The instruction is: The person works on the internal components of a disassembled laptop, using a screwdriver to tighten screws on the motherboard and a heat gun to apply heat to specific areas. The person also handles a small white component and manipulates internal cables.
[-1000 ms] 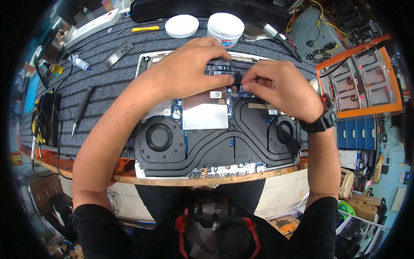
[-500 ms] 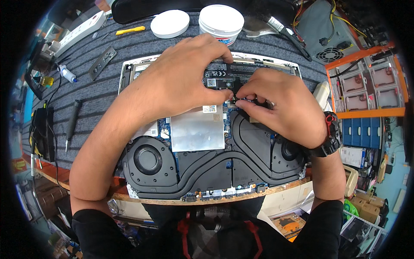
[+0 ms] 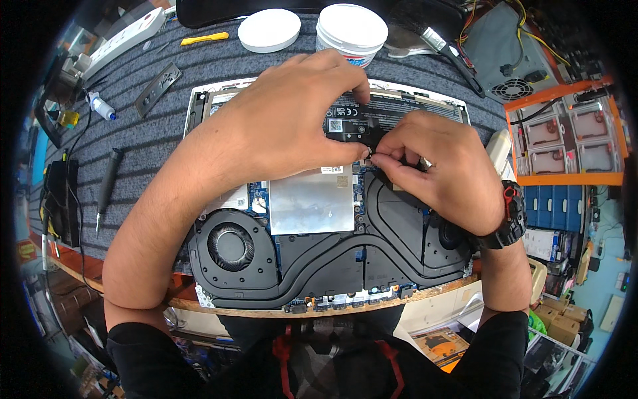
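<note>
An opened laptop [image 3: 312, 249] lies in front of me with its inside facing up, showing black fans, heat pipes, a silver shield plate and a black battery [image 3: 379, 120]. My left hand [image 3: 279, 120] reaches over the battery, fingers spread, the thumb stretched to a small connector spot [image 3: 367, 154] at the battery's near edge. At that same spot my right hand [image 3: 438, 163] is closed in a pinch, its fingertips nearly meeting the left thumb. Whatever the pinch holds is mostly hidden by the fingers. A black and red watch [image 3: 508, 216] sits on my right wrist.
Beyond the laptop stand a white tub [image 3: 352, 33], a white lid [image 3: 269, 30], a yellow pry tool [image 3: 205, 38] and a brush [image 3: 452, 60]. A screwdriver [image 3: 108, 189], a small bottle [image 3: 102, 106] and a metal plate [image 3: 158, 91] lie left. An orange-framed organizer [image 3: 565, 136] stands right.
The view has shifted slightly, so the laptop and bench items sit a little differently in it. Both hands stay at the connector spot, with only slight finger movement.
</note>
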Tool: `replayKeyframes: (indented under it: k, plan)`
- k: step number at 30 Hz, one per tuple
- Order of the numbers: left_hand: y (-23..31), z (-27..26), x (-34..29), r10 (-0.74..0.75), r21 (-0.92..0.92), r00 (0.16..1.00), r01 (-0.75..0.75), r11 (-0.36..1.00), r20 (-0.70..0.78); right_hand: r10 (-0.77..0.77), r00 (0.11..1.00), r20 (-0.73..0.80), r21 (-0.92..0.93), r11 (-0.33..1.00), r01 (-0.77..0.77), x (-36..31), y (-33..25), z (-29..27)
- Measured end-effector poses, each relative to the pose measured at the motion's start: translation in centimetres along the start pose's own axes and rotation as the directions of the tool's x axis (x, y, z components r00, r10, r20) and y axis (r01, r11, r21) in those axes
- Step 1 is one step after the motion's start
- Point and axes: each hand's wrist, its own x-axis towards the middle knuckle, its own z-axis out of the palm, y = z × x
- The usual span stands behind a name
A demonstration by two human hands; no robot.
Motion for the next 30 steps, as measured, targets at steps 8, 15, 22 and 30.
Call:
replayKeyframes:
  k: [8,15,22,30]
  plan:
    - [-0.1,0.3,-0.1,-0.059,-0.002,0.998,0.059,0.998,-0.002,0.072,0.996,0.054,0.085,0.994,-0.076,0.2,0.3,-0.3]
    - [-0.1,0.4,-0.1,-0.114,-0.02,0.993,0.114,0.993,0.02,0.076,0.993,0.09,0.032,0.996,-0.079,0.7,-0.1,-0.7]
    - [0.0,0.7,-0.1,-0.146,-0.034,0.989,0.146,0.989,0.027,0.063,0.994,0.087,0.042,0.997,-0.067,0.9,0.1,-0.5]
    - [0.2,0.4,0.1,-0.174,-0.047,0.983,0.176,0.983,0.059,0.068,0.992,0.103,0.029,0.997,-0.071,1.1,0.1,-0.4]
